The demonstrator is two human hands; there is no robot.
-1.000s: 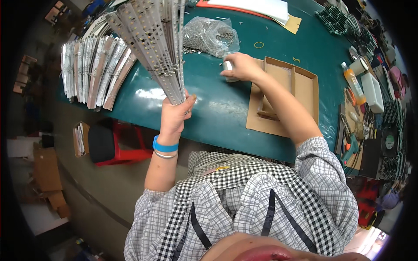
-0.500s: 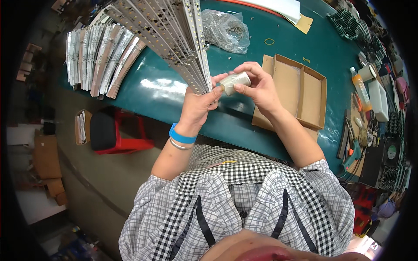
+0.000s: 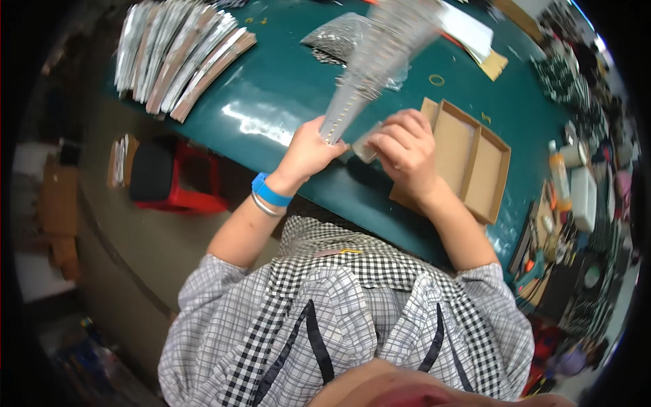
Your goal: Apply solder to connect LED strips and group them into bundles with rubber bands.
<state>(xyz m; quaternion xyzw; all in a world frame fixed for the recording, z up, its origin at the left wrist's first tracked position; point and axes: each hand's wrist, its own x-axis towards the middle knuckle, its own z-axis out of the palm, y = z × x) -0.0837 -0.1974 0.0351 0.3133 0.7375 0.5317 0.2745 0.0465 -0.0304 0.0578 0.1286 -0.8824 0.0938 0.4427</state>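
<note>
My left hand [image 3: 308,150] is closed round the lower end of a fanned bundle of long, thin LED strip boards [image 3: 349,95]. The boards slant up and away over the green table [image 3: 261,85], their far ends smeared by motion. My right hand [image 3: 407,150], with curled fingers, grips a whitish roll of tape [image 3: 366,144]. This roll is close to my left thumb, beside the bundle's lower end; whether a strand of tape joins the two I cannot make out.
Several wrapped stacks of strips [image 3: 180,61] lie at the table's left. Behind the bundle is a clear plastic bag [image 3: 336,35]. A divided cardboard tray [image 3: 472,159] sits to the right, with an orange bottle [image 3: 559,176] beyond. A red stool [image 3: 193,180] stands left of the table.
The LED boards have swung rightward and turned, showing more of their edges. My right hand has turned over the roll, covering more of it. The whole view has shifted.
</note>
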